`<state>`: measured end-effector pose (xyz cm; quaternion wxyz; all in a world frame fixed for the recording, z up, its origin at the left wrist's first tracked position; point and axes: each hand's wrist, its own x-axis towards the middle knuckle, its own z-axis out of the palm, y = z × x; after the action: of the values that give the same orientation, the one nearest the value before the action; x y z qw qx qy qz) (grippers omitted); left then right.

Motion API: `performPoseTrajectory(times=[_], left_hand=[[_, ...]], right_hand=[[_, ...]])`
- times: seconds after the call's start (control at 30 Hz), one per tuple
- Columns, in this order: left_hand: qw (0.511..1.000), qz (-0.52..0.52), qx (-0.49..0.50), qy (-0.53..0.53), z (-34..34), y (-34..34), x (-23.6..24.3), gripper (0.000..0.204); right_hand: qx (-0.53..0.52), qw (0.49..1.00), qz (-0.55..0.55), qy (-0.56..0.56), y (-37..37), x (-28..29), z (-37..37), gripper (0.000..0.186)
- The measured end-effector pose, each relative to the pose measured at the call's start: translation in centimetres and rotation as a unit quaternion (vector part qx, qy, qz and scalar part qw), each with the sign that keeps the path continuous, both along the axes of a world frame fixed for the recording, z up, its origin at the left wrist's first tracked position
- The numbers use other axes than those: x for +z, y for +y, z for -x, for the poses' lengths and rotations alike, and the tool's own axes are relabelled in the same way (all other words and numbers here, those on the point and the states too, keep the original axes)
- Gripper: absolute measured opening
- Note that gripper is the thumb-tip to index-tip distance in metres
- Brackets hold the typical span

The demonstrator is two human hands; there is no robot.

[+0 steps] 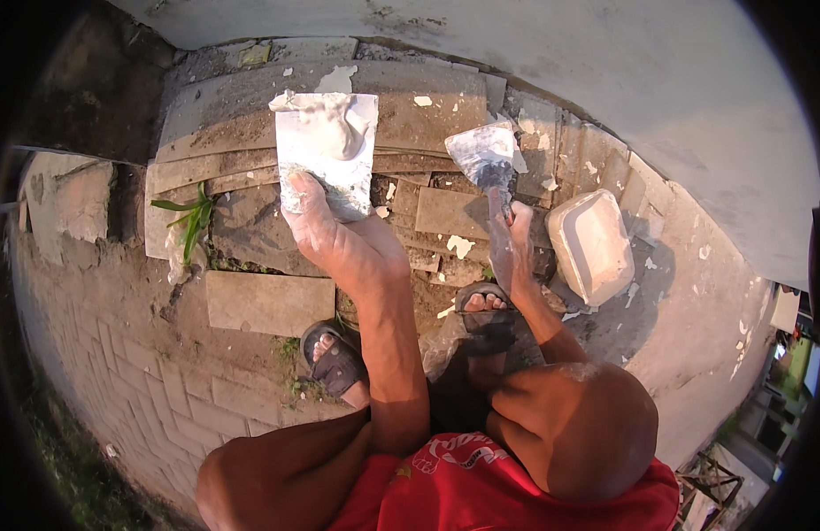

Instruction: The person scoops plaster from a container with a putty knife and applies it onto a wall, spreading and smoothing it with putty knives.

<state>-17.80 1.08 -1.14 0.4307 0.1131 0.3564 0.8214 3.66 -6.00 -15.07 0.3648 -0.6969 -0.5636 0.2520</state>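
Observation:
My left hand (334, 232) grips the lower edge of a flat metal plate (296, 150) that carries a lump of white putty (334, 124). My right hand (513, 248) is closed on the handle of a putty knife whose wide blade (483, 150) is smeared white and points up toward the wall. The plate and the blade are held apart, side by side, above the stone slabs. My sandalled feet (339, 358) rest on the ground below my hands as I crouch.
A grey plastered wall (604, 80) curves across the top and right. A white rectangular tub (591, 245) sits right of the knife. Broken slabs (268, 301), white putty flecks and a green plant (193, 221) lie on the ground; brick paving (144, 372) spreads left.

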Motion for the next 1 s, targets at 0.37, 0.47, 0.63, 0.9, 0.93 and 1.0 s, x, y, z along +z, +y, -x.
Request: performPoseTrajectory(times=[0.37,0.47,0.63,0.9,0.93,1.0], left_hand=[[1.000,0.029,0.012,-0.004,-0.6,0.1,-0.2,0.037],[1.000,0.020,0.001,0.000,-0.4,-0.1,0.1,0.037],[1.000,0.012,0.008,0.007,-0.1,-0.3,0.2,0.036],[0.999,-0.004,0.035,0.004,0.7,-0.9,1.6,0.036],[0.999,-0.017,0.029,0.007,0.7,-0.9,1.6,0.036],[0.999,-0.034,0.022,0.012,0.7,-0.8,1.9,0.036]], right_hand=[[0.098,0.991,0.023,-0.089,-0.6,0.1,-1.9,0.063],[0.105,0.992,0.064,-0.037,-1.0,0.5,-2.5,0.073],[0.224,0.961,-0.016,-0.160,-1.4,2.4,-1.6,0.070],[0.318,0.941,-0.058,-0.097,-4.3,5.1,-0.5,0.059],[0.262,0.964,-0.028,0.035,-4.3,5.4,-0.8,0.057],[0.128,0.914,0.057,0.381,-4.1,6.5,-1.0,0.057]])
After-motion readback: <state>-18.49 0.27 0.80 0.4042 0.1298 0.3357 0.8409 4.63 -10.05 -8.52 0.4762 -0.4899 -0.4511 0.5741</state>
